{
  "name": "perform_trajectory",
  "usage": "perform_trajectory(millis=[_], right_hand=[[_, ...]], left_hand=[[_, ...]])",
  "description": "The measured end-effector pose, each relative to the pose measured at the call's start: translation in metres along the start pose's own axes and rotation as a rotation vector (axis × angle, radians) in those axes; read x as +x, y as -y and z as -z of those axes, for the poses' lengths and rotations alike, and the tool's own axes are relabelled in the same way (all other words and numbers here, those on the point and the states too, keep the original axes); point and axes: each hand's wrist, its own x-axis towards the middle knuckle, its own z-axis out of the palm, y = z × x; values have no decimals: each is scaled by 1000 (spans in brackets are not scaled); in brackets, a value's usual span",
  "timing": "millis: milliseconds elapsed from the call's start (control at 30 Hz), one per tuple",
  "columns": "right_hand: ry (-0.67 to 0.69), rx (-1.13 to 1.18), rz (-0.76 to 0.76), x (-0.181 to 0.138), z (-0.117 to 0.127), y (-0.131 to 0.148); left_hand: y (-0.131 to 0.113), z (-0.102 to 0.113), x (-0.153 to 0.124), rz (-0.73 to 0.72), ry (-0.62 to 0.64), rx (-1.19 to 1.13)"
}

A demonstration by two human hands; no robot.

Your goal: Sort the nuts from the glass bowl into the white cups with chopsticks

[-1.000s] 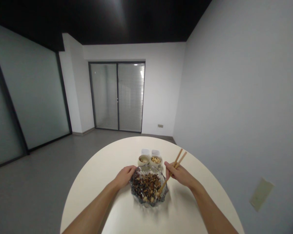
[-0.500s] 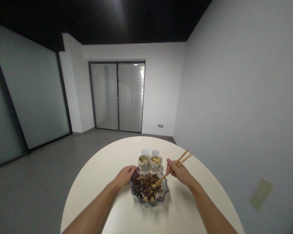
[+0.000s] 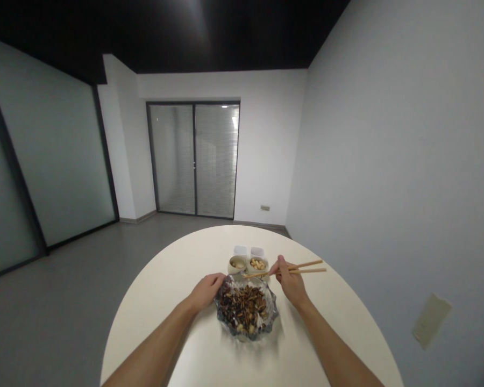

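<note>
White walls [image 3: 387, 134], grey floor [image 3: 64, 301], frosted glass doors [image 3: 194, 160], black ceiling [image 3: 165, 32]

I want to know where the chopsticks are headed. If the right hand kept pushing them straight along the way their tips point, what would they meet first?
Probably the left small cup: the chopsticks in the right hand point leftward, tips near its rim, above the glass bowl. Depth is unclear.

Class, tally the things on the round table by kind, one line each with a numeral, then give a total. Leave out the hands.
Glass bowl of mixed nuts and seeds: 1
Small cream cups: 2
White lids behind the cups: 2
Chopsticks, held in the right hand: 2
Total: 7
</note>
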Motion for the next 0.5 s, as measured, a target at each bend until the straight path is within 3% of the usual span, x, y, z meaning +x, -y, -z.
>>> perform_trajectory(millis=[200, 500], right_hand=[[-105, -114, 41, 2, -9, -5], [-108, -187, 26, 7, -25, -10]], left_hand=[[-1, 0, 0, 7, 2, 2], [-3, 1, 0, 13, 2, 6]])
